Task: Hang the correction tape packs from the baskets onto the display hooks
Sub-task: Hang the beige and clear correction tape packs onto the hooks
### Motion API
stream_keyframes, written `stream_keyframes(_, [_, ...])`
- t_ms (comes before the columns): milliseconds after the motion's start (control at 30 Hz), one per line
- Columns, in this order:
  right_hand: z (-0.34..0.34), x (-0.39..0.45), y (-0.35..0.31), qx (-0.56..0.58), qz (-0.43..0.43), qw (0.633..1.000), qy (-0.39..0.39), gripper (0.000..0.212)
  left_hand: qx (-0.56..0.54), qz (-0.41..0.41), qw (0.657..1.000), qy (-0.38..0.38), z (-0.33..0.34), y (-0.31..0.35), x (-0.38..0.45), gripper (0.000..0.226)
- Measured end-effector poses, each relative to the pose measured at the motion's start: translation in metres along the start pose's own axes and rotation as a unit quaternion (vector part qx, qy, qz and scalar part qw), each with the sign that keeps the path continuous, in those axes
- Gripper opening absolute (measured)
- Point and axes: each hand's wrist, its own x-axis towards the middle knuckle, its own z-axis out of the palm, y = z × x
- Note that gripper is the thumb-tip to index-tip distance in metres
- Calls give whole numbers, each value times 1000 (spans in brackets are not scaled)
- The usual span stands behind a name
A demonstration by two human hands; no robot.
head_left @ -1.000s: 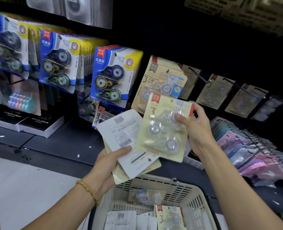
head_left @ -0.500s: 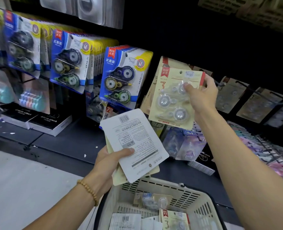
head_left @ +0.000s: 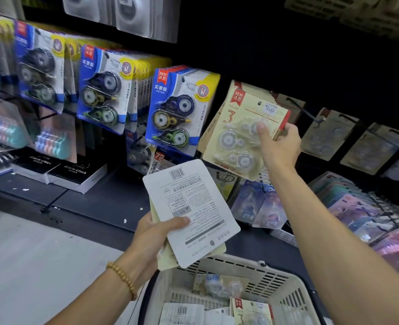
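At the bottom of the frame your basket (head_left: 275,285) still holds several correction tape packs (head_left: 219,287), so much hanging is left. Just above it, your left hand (head_left: 151,233) grips a small stack of packs (head_left: 191,212) face-down, thumb across the white back. Farther in, right of centre, your right hand (head_left: 279,146) pinches one cream pack (head_left: 243,130), its hole at the cream packs on the hook (head_left: 308,111); whether it's threaded on, I can't tell.
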Motion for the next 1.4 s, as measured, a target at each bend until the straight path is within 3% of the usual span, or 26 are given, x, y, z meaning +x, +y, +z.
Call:
stream_keyframes(133, [-8,-4,3,5,18,1000,-25,50,0,-5,1000,-8,3,0,1,37])
stream_keyframes(400, [-7,-2,2,-55,9,997,-49,37,26,-6,999,-18,11,-4,-1,39])
stream_keyframes(667, [-22,-12,-10,87,-7,996,-33,57,21,-4,999,-26,13,-2,-5,36])
stream_keyframes(800, [-45,-10,-16,94,-29,995,-33,32,18,-7,999,-41,19,-5,-4,40])
stream_keyframes(900, [-78,-3,-7,114,14,993,2,24,26,-8,998,-55,27,-8,-3,40])
stream_keyframes(1100, [-131,12,17,103,80,991,14,27,58,-18,995,-74,41,-18,0,36])
stream_keyframes(1300, [-140,29,24,90,90,992,-10,12,63,-20,994,-83,55,-23,5,36])
stream_keyframes(1400, [-139,34,25,92,84,992,-33,19,65,-20,994,-89,61,-26,7,35])
